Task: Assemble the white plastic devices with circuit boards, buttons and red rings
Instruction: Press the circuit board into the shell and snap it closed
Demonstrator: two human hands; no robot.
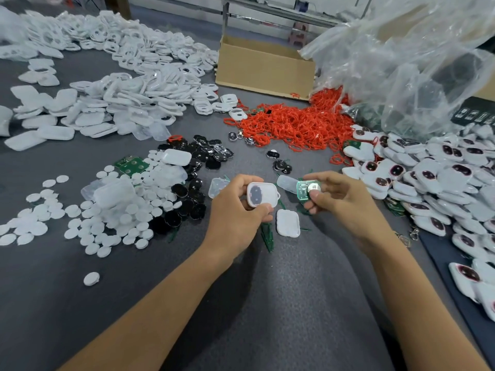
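My left hand (235,207) grips a white plastic shell (261,197) with a dark oval opening facing up, just above the grey table. My right hand (338,195) pinches a green circuit board (308,189) carrying a round white button, a short way right of the shell. A white back cover (288,223) lies flat on the table between and just below my hands. A heap of red rings (297,124) spreads behind them.
White round buttons (112,210) and black oval pieces (192,178) lie at the left. Piles of white shells (120,84) fill the back left. Assembled devices (434,178) are heaped at the right. A cardboard box (263,66) and a plastic bag (407,62) stand behind.
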